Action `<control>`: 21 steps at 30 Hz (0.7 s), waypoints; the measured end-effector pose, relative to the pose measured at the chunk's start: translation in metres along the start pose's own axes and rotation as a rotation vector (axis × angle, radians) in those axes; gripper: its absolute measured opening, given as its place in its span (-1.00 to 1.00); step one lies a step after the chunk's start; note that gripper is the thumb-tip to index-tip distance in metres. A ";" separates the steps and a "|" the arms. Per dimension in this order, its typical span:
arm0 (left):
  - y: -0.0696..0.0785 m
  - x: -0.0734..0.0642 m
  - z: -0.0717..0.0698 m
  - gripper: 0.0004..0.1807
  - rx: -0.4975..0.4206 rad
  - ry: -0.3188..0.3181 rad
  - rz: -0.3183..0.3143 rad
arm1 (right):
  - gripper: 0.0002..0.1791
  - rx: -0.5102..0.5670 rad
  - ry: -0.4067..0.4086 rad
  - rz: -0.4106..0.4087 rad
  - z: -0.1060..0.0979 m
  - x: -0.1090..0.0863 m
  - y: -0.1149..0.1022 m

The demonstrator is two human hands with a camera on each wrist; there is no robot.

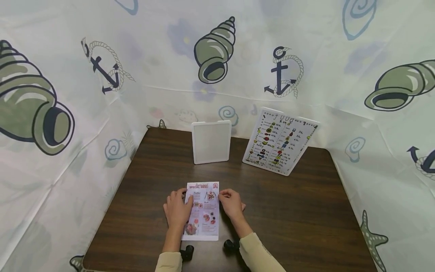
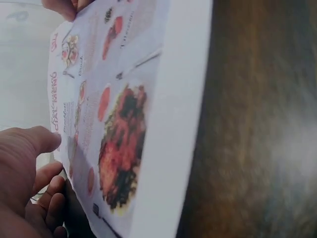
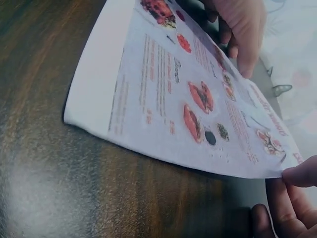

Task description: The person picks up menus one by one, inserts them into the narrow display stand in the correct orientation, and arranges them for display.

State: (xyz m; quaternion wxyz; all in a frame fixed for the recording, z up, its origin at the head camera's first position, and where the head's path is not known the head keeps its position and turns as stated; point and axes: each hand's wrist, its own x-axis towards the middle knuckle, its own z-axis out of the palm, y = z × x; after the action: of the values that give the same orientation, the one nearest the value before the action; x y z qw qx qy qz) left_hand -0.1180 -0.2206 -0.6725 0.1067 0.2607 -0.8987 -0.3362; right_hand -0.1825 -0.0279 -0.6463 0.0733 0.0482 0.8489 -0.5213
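A printed sheet headed "SPECIAL MENU" (image 1: 208, 224), with food pictures, lies at the near middle of the brown table. My left hand (image 1: 178, 209) holds its left edge, the thumb on the printed face and the fingers at the edge below. On the opposite edge, high up, my right hand (image 1: 232, 204) pinches the paper between thumb and fingers. The right wrist view shows the menu's long edge (image 3: 168, 161) bowed slightly off the table near that pinch. In the left wrist view the white bottom margin (image 2: 178, 119) is nearest the camera.
Toward the back of the table stands a blank white framed board (image 1: 211, 143). Right of it, a white board with a hand-drawn menu (image 1: 280, 141) leans back. Cloth printed with shells and anchors surrounds the table (image 1: 299, 211). A black wrist device (image 1: 232, 245) sits at the right wrist.
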 end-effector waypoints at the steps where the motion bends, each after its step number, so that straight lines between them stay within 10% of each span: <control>1: 0.000 0.000 0.000 -0.52 -0.016 0.005 -0.004 | -0.94 0.006 0.003 0.003 0.000 0.000 0.000; 10: 0.007 0.002 -0.007 -0.60 -0.176 0.022 -0.019 | -0.93 0.072 -0.001 0.043 -0.007 0.003 -0.002; 21: 0.008 0.005 -0.016 -0.70 -0.417 -0.115 -0.093 | -0.87 0.194 -0.004 0.010 -0.017 0.008 -0.013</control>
State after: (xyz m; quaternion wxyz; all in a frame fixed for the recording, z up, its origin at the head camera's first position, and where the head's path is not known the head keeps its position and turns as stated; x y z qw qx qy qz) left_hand -0.1195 -0.2273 -0.6548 0.0912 0.2543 -0.8014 -0.5337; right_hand -0.1939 -0.0183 -0.6283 0.0728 0.0585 0.7940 -0.6006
